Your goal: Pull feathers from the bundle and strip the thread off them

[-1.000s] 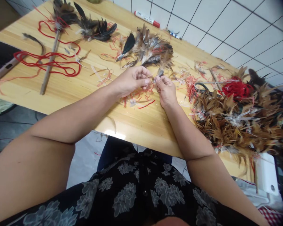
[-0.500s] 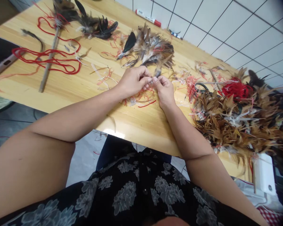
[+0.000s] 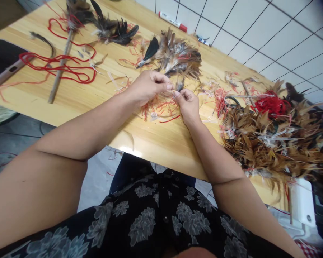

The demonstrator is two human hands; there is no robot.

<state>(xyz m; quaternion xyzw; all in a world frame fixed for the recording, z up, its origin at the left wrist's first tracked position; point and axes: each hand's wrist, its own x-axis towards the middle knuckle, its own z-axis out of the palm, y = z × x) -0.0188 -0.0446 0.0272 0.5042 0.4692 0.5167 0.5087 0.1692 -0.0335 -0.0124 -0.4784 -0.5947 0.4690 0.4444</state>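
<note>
My left hand (image 3: 148, 86) and my right hand (image 3: 187, 103) meet over the middle of the wooden table (image 3: 78, 100), fingers pinched together. Between the fingertips is a small grey-brown feather (image 3: 179, 86), with its quill end held by both hands. Under the hands lies a scatter of red thread scraps (image 3: 164, 109). Just beyond the fingers sits a loose pile of grey and brown feathers (image 3: 174, 57).
A big heap of brown feathers (image 3: 266, 139) with a red thread bundle (image 3: 270, 102) fills the right. At left lie a stick (image 3: 59, 68), looped red cord (image 3: 56, 68) and dark feathers (image 3: 110, 28). A red marker (image 3: 173, 21) lies by the tiled wall.
Both hands stay pinched on the feather and have shifted only slightly; the fingertips have come closer together. The view has drifted a little.
</note>
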